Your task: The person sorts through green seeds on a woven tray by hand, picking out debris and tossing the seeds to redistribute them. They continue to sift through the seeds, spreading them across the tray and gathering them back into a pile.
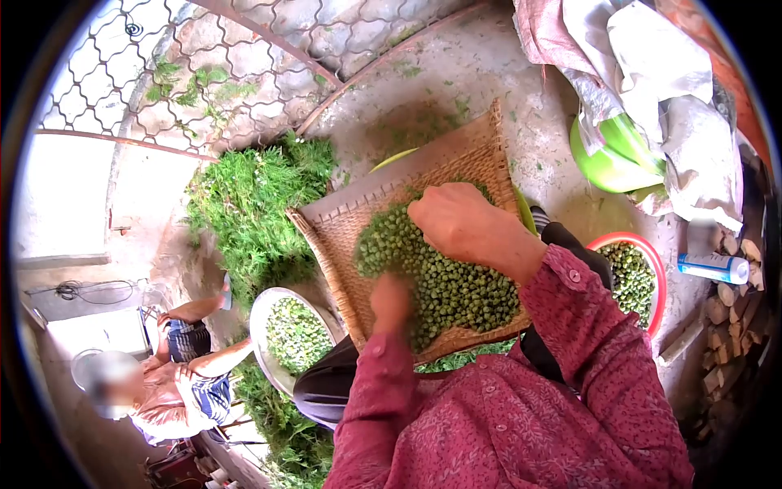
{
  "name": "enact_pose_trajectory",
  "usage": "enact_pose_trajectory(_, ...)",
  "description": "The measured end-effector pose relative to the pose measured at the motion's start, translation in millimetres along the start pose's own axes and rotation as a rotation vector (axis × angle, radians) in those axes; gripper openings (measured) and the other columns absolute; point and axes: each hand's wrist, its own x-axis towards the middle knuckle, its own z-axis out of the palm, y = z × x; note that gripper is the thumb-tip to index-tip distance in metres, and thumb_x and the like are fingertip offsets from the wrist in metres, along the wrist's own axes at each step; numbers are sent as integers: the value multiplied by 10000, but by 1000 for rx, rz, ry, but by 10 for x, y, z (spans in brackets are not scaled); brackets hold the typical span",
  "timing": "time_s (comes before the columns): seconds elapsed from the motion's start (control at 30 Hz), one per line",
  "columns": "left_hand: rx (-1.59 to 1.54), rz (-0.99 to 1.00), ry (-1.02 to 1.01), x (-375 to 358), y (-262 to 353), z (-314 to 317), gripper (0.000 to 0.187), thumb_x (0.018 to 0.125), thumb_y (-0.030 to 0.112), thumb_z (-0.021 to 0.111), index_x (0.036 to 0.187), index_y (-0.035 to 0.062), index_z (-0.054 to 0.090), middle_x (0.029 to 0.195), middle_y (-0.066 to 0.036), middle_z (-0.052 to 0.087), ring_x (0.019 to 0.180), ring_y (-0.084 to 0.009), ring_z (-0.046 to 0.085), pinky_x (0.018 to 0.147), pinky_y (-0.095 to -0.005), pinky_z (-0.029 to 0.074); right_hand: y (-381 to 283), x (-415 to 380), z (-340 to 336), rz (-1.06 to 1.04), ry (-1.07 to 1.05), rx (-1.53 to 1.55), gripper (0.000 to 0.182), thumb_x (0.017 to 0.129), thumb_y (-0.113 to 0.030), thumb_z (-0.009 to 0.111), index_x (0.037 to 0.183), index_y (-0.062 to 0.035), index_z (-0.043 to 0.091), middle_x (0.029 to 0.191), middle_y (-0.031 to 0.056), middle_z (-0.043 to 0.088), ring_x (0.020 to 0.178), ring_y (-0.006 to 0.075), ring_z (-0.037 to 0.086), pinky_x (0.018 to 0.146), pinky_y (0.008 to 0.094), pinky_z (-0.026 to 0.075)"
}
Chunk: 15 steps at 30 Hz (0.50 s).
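A woven winnowing basket (334, 257) rests tilted across my lap, its flat wooden edge away from me. Small round green berries or cones (464, 293) are heaped in it. My right hand (468, 222) is closed above the far part of the heap, knuckles up; whatever its fingers hold is hidden. Low at the left side of the heap is my left hand (392, 300), smeared by motion, so its fingers cannot be made out.
Cut green foliage (252, 220) lies piled at left. A pale basin (257, 322) of green pieces stands beside my knee, a red-rimmed basin (658, 285) at right. Nearby are a green bowl (611, 155), sacks (700, 155), wood pieces (721, 342) and a seated person (175, 383).
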Motion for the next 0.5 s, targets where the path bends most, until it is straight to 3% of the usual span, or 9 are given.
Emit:
enact_pose_trajectory(0.07,-122,117,67,-180,-218,-100,181,820,205,504,868,39,557,753,-177,588,729,-373,571,643,-446,450,5,-10,-8,13,-7,-11,83,716,-100,529,703,-31,572,708,171,590,743,347,589,658,445,462)
enact_pose_trajectory(0.13,-261,96,-58,-519,-126,-359,56,747,44,570,787,23,537,747,-152,570,709,-314,570,611,-374,436,4,-17,3,-12,23,-32,78,708,-86,519,700,-34,577,712,162,589,728,338,588,644,435,464)
enact_pose_trajectory(0.2,-442,207,-336,-942,-199,-422,60,757,43,582,793,17,541,785,-138,584,742,-291,575,637,-363,444,21,-42,45,-68,93,-61,91,690,-59,500,700,-39,589,723,147,589,700,318,589,618,413,468)
enact_pose_trajectory(0.27,-458,440,-525,-1262,-105,-501,155,804,152,555,874,15,528,760,-173,563,686,-362,562,606,-424,448,3,-52,25,-72,82,-49,93,689,-51,502,693,-36,594,722,149,588,693,319,590,614,415,470)
enact_pose_trajectory(0.4,-190,445,-475,-1609,-220,62,203,796,207,592,893,38,532,786,-156,572,691,-353,571,600,-422,449,-27,-27,16,-4,-60,-39,80,713,-113,552,712,-33,556,705,162,579,736,346,580,662,447,455)
enact_pose_trajectory(0.5,-134,476,-419,-1649,-155,164,229,791,236,612,905,53,535,792,-152,572,691,-348,576,593,-424,449,-16,-54,51,-34,-12,-28,82,702,-107,564,710,-26,553,703,162,579,737,347,580,663,447,455)
